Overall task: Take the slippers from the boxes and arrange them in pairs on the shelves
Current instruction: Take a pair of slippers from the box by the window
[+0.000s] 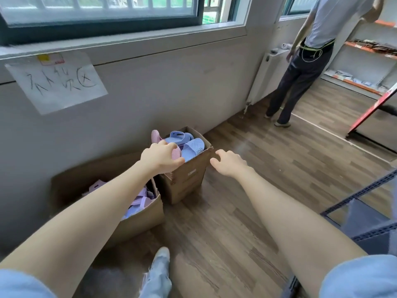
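Observation:
A tall cardboard box (189, 175) stands on the floor by the wall, filled with blue slippers (192, 148) and a pink slipper (176, 153). My left hand (160, 157) reaches over the box's near corner, its curled fingers on the pink slipper. My right hand (228, 163) hovers just right of the box, fingers loosely curled, holding nothing. A lower, wider box (139, 220) to the left holds lilac and pink slippers (139, 201), partly hidden by my left forearm.
A dark metal shelf (365, 211) stands at the right edge. Another person (311, 61) stands at the far right by orange-edged shelves (369, 48). A red shelf frame (371, 110) leans on the floor. A paper sign (58, 82) hangs on the wall.

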